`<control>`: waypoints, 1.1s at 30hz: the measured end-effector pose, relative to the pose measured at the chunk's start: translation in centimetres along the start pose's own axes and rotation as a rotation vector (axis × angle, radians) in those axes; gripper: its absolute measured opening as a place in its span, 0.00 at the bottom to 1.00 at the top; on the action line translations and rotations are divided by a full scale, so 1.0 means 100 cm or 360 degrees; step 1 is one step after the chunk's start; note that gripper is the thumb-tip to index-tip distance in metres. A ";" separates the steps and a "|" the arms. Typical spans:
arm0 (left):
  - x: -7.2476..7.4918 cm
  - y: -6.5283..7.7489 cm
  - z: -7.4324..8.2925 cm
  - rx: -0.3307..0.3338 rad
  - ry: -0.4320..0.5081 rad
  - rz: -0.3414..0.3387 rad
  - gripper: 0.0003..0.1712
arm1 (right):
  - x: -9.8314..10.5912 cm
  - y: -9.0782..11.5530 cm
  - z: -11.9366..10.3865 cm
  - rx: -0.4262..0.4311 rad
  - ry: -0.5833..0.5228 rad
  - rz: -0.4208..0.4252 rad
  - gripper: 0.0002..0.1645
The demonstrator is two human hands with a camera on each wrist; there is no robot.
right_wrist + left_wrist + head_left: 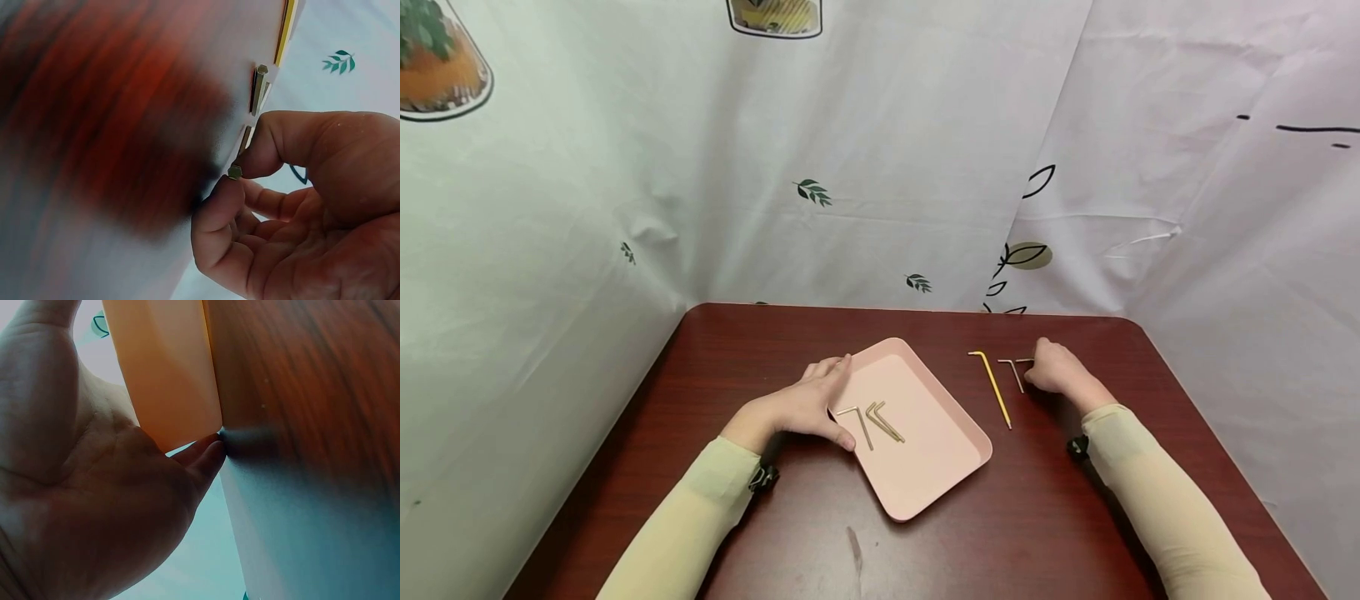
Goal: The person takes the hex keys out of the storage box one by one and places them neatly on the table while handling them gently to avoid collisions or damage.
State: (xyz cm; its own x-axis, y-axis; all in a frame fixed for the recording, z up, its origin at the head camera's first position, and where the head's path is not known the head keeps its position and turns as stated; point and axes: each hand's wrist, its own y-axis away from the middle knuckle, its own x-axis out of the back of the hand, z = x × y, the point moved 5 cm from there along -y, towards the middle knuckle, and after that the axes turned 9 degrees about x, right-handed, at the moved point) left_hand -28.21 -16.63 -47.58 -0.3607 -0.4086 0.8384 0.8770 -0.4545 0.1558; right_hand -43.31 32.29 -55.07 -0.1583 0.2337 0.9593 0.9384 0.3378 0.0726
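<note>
Under the right grip (1058,368), a red-brown table (1037,500) is seen; beyond the grip, leaf-printed white cloth (880,125) is hung.

I see three bent keys (895,434) in the pink tray (928,467), another key (235,172) pinched in the right hand (1057,367), a silver key (1017,377) and yellow key (994,384) nearby.

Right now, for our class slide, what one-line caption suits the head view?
Left hand holding a pink rectangular tray of three L-shaped metal hex keys; right hand pinching another key.
</note>
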 end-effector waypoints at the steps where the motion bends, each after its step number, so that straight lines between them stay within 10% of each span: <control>1: 0.000 0.000 0.000 0.0004 -0.0004 -0.0001 0.92 | 0.000 0.000 0.000 -0.0002 -0.0002 -0.0006 0.26; 33: -0.001 -0.001 -0.001 0.0001 0.0004 -0.0006 0.92 | 0.028 0.034 -0.046 -0.0104 0.0048 -0.0073 0.31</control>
State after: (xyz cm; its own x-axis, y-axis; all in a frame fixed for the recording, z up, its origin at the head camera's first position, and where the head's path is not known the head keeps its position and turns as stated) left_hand -28.26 -16.64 -47.76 -0.3650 -0.4088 0.8364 0.8758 -0.4556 0.1595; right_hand -39.12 29.93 -50.92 -0.1933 0.1917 0.9622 0.9485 0.2873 0.1333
